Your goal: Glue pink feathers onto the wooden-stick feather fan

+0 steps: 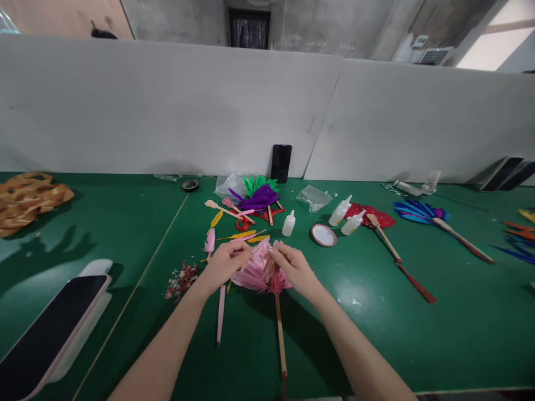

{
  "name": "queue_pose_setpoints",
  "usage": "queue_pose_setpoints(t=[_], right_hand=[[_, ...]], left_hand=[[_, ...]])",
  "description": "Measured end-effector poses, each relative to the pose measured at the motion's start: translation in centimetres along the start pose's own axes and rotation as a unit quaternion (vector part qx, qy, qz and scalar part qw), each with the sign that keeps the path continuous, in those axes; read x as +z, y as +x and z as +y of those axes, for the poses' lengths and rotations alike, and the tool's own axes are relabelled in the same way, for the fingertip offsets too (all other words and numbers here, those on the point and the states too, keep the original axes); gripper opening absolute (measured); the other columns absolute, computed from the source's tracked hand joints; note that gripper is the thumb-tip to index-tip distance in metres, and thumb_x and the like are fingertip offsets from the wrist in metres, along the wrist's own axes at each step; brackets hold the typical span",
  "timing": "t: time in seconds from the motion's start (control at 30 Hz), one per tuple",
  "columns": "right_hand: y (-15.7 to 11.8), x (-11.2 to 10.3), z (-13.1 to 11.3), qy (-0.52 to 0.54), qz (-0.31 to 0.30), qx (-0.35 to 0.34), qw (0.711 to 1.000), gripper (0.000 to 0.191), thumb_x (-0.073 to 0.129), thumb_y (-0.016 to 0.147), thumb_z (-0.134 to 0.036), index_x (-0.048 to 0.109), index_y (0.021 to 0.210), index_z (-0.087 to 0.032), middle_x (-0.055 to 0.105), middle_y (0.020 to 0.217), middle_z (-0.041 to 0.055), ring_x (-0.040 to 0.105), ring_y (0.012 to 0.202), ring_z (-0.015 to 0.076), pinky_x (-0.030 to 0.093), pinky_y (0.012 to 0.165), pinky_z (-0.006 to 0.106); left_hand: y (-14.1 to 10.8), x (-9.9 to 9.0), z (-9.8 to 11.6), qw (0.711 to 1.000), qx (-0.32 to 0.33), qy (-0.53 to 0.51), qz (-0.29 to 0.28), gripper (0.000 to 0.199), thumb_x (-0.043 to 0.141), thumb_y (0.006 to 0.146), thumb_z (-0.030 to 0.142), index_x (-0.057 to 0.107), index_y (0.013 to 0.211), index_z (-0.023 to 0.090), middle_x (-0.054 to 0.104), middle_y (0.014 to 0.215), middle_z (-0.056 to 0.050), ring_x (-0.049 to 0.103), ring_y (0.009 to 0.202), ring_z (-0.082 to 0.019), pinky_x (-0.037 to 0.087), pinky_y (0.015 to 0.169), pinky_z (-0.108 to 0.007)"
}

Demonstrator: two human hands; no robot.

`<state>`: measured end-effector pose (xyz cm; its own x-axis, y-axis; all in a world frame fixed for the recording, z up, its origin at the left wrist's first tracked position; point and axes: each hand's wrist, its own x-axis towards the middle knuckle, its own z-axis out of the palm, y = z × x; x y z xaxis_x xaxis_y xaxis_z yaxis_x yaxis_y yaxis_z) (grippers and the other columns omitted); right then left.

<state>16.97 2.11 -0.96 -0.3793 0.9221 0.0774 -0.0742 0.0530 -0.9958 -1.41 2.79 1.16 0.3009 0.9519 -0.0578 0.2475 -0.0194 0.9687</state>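
Both hands meet over a pink feather fan (254, 278) with a pale wooden handle (281, 334), which lies on the green table. My left hand (228, 262) has its fingers pinched at the upper left of the fan. Close beside it, my right hand (290, 267) is pinched at the fan's upper edge. Something small and pale pink shows between the fingertips, too small to make out. Left of the fan lie pink tweezers (221, 316) and a loose pink feather (210, 240). Yellow feathers (242, 236) lie just beyond the hands.
Glue bottles (288, 223) and a round dish (324, 235) stand beyond my right hand. Purple feathers (259, 197) lie behind, near an upright phone (281, 163). Red (382, 217) and blue (420, 211) fans are at right. A large phone (54, 328) is at left, near red scraps (181, 280).
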Motion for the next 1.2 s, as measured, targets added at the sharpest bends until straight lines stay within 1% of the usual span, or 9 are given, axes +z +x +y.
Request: queue_pose_setpoints(t=[0.1, 0.27, 0.43, 0.5, 0.63, 0.77, 0.93, 1.03, 1.2], right_hand=[[-0.3, -0.1, -0.3, -0.026, -0.056, 0.019, 0.998, 0.038, 0.043, 0.089, -0.052, 0.048, 0.068, -0.020, 0.057, 0.050, -0.0022, 0.053, 0.042, 0.0113, 0.042, 0.044, 0.022], [-1.1, -0.1, -1.0, -0.104, -0.161, 0.054, 0.980, 0.035, 0.039, 0.092, -0.043, 0.050, 0.068, -0.019, 0.048, 0.043, -0.0059, 0.042, 0.034, 0.0082, 0.034, 0.039, 0.019], [-1.2, 0.3, -1.4, -0.217, -0.210, -0.029, 0.953, 0.033, 0.043, 0.091, -0.027, 0.055, 0.063, -0.017, 0.057, 0.061, -0.0001, 0.051, 0.055, 0.0100, 0.039, 0.055, 0.020], [-1.2, 0.5, -1.3, -0.221, -0.211, -0.024, 0.952, 0.033, 0.042, 0.092, -0.028, 0.055, 0.064, -0.016, 0.056, 0.060, -0.0005, 0.050, 0.054, 0.0100, 0.040, 0.055, 0.021], [-1.2, 0.9, -0.8, -0.162, -0.164, 0.036, 0.972, 0.032, 0.041, 0.092, -0.035, 0.056, 0.070, -0.017, 0.051, 0.051, -0.0036, 0.047, 0.043, 0.0091, 0.036, 0.044, 0.020], [-1.1, 1.5, -0.2, -0.125, -0.126, 0.038, 0.983, 0.030, 0.046, 0.089, -0.040, 0.057, 0.073, -0.017, 0.053, 0.053, -0.0036, 0.045, 0.040, 0.0078, 0.033, 0.039, 0.019], [-0.8, 1.8, 0.0, -0.068, -0.059, 0.047, 0.995, 0.030, 0.051, 0.086, -0.045, 0.056, 0.074, -0.018, 0.049, 0.044, -0.0061, 0.042, 0.033, 0.0071, 0.028, 0.034, 0.018], [-0.6, 1.7, -0.2, -0.039, -0.026, 0.056, 0.997, 0.031, 0.054, 0.082, -0.048, 0.057, 0.075, -0.017, 0.048, 0.039, -0.0067, 0.040, 0.029, 0.0074, 0.028, 0.032, 0.018], [-0.5, 1.5, -0.5, -0.046, -0.002, 0.056, 0.997, 0.031, 0.055, 0.082, -0.046, 0.058, 0.074, -0.016, 0.049, 0.038, -0.0058, 0.043, 0.029, 0.0076, 0.030, 0.031, 0.018]], left_hand=[[-0.4, -1.1, 0.6, 0.999, -0.003, 0.025, -0.047, 0.026, 0.057, 0.078, 0.034, 0.051, 0.060, 0.015, 0.040, 0.054, 0.005, 0.033, 0.049, -0.008, 0.026, 0.047, -0.020], [-1.0, -3.0, 0.9, 0.979, 0.013, 0.113, -0.170, 0.026, 0.055, 0.079, 0.033, 0.058, 0.061, 0.014, 0.050, 0.059, 0.001, 0.041, 0.055, -0.010, 0.032, 0.052, -0.020], [-1.2, -3.9, 0.8, 0.954, 0.027, 0.169, -0.248, 0.025, 0.052, 0.081, 0.030, 0.061, 0.063, 0.015, 0.054, 0.061, 0.001, 0.045, 0.059, -0.011, 0.033, 0.055, -0.020], [-1.2, -4.1, 0.8, 0.950, 0.018, 0.173, -0.258, 0.024, 0.052, 0.081, 0.030, 0.061, 0.064, 0.015, 0.054, 0.062, 0.001, 0.046, 0.060, -0.011, 0.034, 0.056, -0.020], [-1.1, -4.1, 0.6, 0.968, 0.002, 0.158, -0.196, 0.025, 0.053, 0.079, 0.033, 0.057, 0.062, 0.015, 0.048, 0.060, 0.002, 0.041, 0.058, -0.010, 0.031, 0.053, -0.020], [-0.9, -3.5, 0.7, 0.979, -0.020, 0.122, -0.160, 0.027, 0.055, 0.077, 0.037, 0.054, 0.061, 0.015, 0.043, 0.056, 0.003, 0.036, 0.053, -0.009, 0.027, 0.048, -0.020], [-0.5, -2.3, 0.6, 0.997, -0.036, 0.026, -0.069, 0.030, 0.056, 0.077, 0.044, 0.054, 0.068, 0.016, 0.040, 0.048, 0.006, 0.033, 0.044, -0.007, 0.026, 0.046, -0.020], [-0.1, -1.7, 0.0, 0.998, -0.042, -0.048, -0.017, 0.030, 0.054, 0.079, 0.046, 0.052, 0.074, 0.016, 0.037, 0.041, 0.009, 0.030, 0.039, -0.006, 0.024, 0.045, -0.020], [0.4, -1.4, -1.2, 0.993, -0.035, -0.107, 0.036, 0.035, 0.060, 0.077, 0.044, 0.043, 0.062, 0.017, 0.030, 0.039, 0.010, 0.023, 0.036, -0.004, 0.014, 0.040, -0.020]])
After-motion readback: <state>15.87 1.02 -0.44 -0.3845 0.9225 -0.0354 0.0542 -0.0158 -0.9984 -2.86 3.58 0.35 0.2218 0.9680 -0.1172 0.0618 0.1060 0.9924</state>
